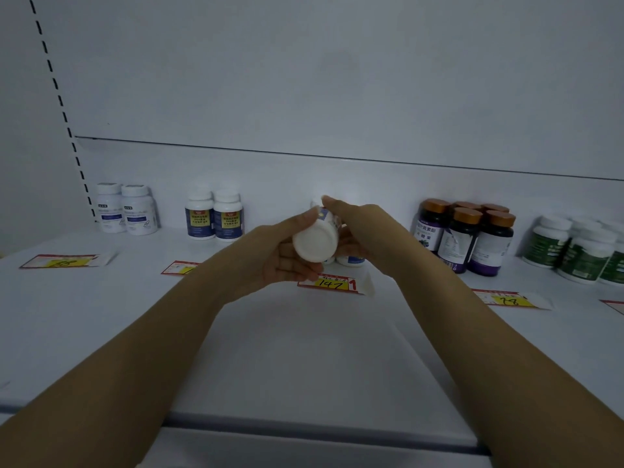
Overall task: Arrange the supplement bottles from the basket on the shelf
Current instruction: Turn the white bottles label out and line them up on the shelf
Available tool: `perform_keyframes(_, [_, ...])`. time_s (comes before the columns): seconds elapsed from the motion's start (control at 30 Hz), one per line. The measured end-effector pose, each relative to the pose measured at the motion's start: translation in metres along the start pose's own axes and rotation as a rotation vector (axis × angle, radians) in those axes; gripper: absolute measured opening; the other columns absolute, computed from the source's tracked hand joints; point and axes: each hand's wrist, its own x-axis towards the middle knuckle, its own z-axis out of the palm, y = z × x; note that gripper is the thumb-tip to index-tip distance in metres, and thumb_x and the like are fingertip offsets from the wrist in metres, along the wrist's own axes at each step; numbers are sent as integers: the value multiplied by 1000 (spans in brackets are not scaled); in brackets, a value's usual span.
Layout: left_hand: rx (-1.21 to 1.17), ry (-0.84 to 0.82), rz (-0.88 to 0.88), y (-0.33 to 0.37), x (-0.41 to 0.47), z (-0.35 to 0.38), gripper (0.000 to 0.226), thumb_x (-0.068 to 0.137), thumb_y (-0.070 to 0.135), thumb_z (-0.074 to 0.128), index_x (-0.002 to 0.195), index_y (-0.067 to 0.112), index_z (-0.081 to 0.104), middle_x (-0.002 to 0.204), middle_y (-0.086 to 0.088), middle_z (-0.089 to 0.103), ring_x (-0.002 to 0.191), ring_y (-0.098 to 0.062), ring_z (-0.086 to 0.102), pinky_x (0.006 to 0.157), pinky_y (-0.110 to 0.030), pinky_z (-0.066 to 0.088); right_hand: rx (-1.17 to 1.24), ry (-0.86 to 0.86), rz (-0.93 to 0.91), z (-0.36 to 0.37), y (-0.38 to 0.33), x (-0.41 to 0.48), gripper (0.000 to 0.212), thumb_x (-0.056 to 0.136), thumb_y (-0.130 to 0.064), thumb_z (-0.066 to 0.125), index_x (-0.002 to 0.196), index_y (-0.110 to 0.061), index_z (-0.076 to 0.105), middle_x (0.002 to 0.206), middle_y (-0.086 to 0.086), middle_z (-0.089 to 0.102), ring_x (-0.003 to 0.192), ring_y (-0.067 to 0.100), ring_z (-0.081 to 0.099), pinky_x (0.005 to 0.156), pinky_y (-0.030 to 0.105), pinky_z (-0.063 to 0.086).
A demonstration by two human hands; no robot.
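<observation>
Gripping a bottle (315,243) tipped end-on over the middle of the shelf (304,349), left hand (277,260) and right hand (361,231) are curling fingers round it, placing apparently under way; it is likely needing righting, then setting behind the tag (332,284)

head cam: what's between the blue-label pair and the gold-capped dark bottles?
In the head view: the left hand and right hand holding a white bottle, one end toward the camera. Other bottles on the shelf show partly behind them.
</observation>
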Motion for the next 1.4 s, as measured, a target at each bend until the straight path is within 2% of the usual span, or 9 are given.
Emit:
perform_keyframes(0.1, [-4, 18, 23, -1, 2, 0, 46, 67, 44, 64, 100, 11, 64, 92, -12, 74, 83, -22, 71, 81, -30, 57, -80, 67, -109, 0, -2, 1, 40, 89, -49, 57, 87, -10, 65, 82, 9, 69, 79, 25, 69, 85, 40, 57])
perform_keyframes(0.27, [339, 169, 180, -9, 6, -2, 44, 75, 24, 75, 116, 19, 60, 105, 5, 70, 95, -8, 67, 80, -19, 51, 15, -10, -353, -9, -6, -8, 26, 93, -28, 57, 118, -20, 56, 106, -3, 67, 95, 13, 67, 81, 27, 55])
perform_keyframes(0.37, [392, 231, 231, -14, 9, -5, 48, 72, 17, 79, 116, 18, 60, 105, 5, 70, 94, -7, 66, 81, -19, 50, -212, 8, -391, -11, -8, -10, 33, 91, -32, 59, 122, -25, 52, 103, -13, 59, 89, 1, 58, 69, 15, 46])
perform_keyframes(0.53, [520, 209, 246, -21, 13, -10, 53, 70, 12, 80, 118, 15, 58, 111, 0, 68, 97, -11, 65, 84, -19, 51, -426, 79, -398, -14, -6, -4, 29, 86, -42, 63, 108, -26, 53, 109, -8, 60, 95, 8, 58, 68, 16, 47])
perform_keyframes(0.67, [543, 195, 251, -23, 15, -11, 48, 69, 12, 81, 111, 19, 57, 111, 0, 68, 96, -11, 65, 88, -24, 51, -540, 69, -425, -13, -10, -5, 38, 88, -38, 61, 123, -22, 55, 116, -6, 59, 94, 7, 55, 64, 11, 42])
perform_keyframes(0.8, [603, 216, 221, -26, 16, -13, 59, 66, 26, 83, 116, 25, 52, 117, 4, 64, 103, -10, 62, 92, -27, 50, -640, 76, -464, -11, -21, -5, 39, 91, -36, 58, 127, -23, 55, 124, -4, 60, 95, 5, 52, 62, 12, 39])
perform_keyframes(1.03, [878, 207, 93, -23, 7, -3, 88, 76, 57, 65, 146, 19, 28, 151, 3, 32, 135, -13, 33, 96, -18, 27, -747, 82, -594, 3, -77, 18, 37, 91, -32, 59, 124, -16, 58, 125, 2, 60, 107, 13, 55, 83, 20, 36])
perform_keyframes(1.17, [1081, 157, -55, -33, 9, -5, 108, 70, 78, 50, 149, 13, 16, 157, -2, 18, 141, -17, 22, 113, -37, 22, -822, 38, -562, 25, -82, 53, 38, 90, -28, 59, 126, -15, 56, 129, 6, 56, 115, 19, 52, 83, 20, 36])
perform_keyframes(1.4, [1305, 91, -51, -44, 14, -9, 115, 68, 88, 34, 150, 12, 8, 159, -6, 7, 146, -18, 10, 117, -36, 9, -995, -27, -443, 43, -46, 91, 41, 89, -24, 59, 127, -10, 54, 130, 10, 55, 118, 23, 50, 83, 22, 36])
